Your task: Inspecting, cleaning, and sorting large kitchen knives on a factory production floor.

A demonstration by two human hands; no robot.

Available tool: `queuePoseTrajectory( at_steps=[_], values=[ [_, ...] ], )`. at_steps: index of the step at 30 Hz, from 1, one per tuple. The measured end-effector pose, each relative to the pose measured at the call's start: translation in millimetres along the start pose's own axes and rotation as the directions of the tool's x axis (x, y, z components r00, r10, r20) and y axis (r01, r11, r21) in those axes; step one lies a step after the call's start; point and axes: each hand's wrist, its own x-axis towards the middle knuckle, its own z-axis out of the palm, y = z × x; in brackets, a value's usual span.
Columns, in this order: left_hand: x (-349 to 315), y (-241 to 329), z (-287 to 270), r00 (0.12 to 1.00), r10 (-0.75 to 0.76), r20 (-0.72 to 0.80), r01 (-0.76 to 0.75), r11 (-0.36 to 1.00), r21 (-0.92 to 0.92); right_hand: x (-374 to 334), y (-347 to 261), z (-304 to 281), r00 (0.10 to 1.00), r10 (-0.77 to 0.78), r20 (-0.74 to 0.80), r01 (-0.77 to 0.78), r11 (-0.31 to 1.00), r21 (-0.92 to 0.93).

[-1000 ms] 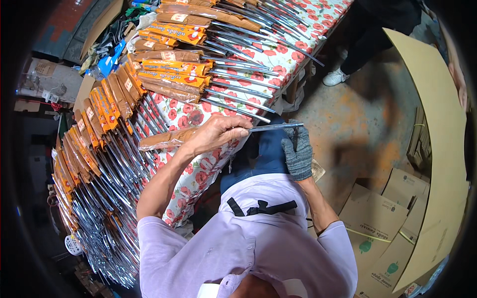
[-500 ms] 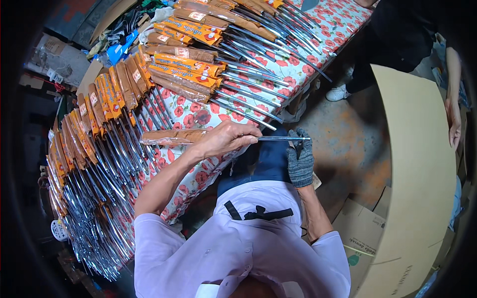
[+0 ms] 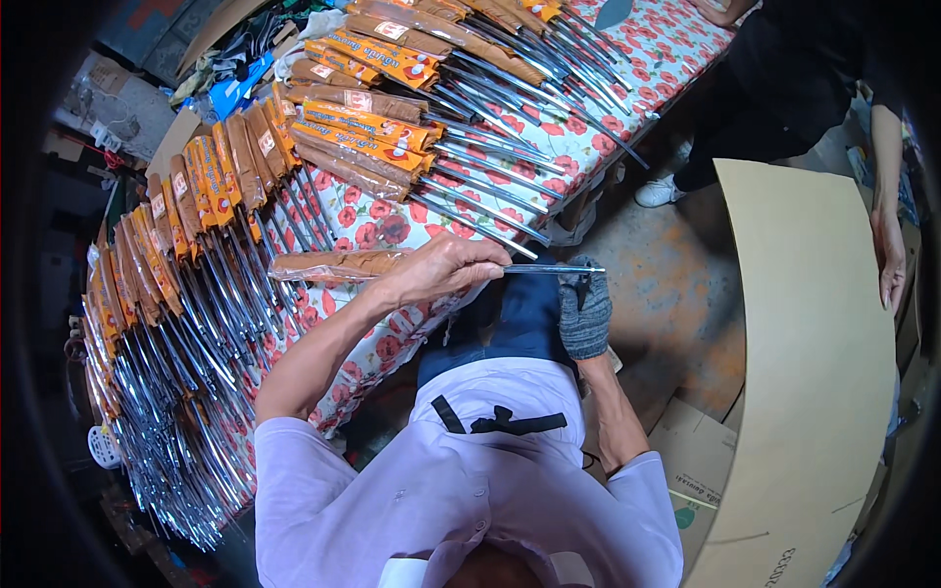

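Note:
My bare left hand [image 3: 446, 267] is closed around what looks like a duster [image 3: 328, 266], held level across my front. Its brown head, in a clear plastic sleeve, points left over the table edge. A thin shiny metal handle [image 3: 534, 269] sticks out to the right of my left fist. At the handle's far end, my right hand [image 3: 585, 318], in a grey knitted glove, has its fingers curled around the tip. A small dark patch shows between those fingers; I cannot make out what it is.
Many similar dusters [image 3: 363, 132], some in orange printed sleeves, lie fanned on a table with a red-flowered cloth [image 3: 397, 230]. More hang at left, handles down [image 3: 196, 412]. At right, another person's hand [image 3: 890, 260] touches a large cardboard sheet [image 3: 814, 323]. Cardboard boxes [image 3: 691, 441] stand below.
The gloved fingers of my right hand have closed in more around the handle tip. The duster stays in my left hand. The whole view has shifted slightly.

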Motion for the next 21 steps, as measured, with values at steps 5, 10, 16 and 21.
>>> queuePoseTrajectory(
  at_steps=[5, 10, 16, 21],
  values=[
    [-1.3, -11.6, 3.0, 0.999, 0.048, -0.019, -0.048, 0.999, 0.007, -2.3, 10.7, 3.7, 0.999, -0.042, -0.017, 0.040, 0.993, -0.111],
    [-0.9, -10.1, 4.1, 0.997, -0.060, 0.046, 0.058, 0.998, 0.035, -7.7, 21.2, 16.9, 0.989, -0.119, -0.093, 0.104, 0.982, -0.156],
    [-11.4, 26.3, -1.5, 0.981, 0.183, -0.061, -0.143, 0.902, 0.406, -24.4, 11.4, 5.2, 0.989, -0.014, -0.145, -0.008, 0.989, -0.149],
    [-36.2, 36.5, 3.6, 0.989, 0.140, 0.046, -0.136, 0.740, 0.658, -49.7, 4.1, -18.8, 0.975, 0.019, -0.219, -0.028, 0.999, -0.041]
  ],
)
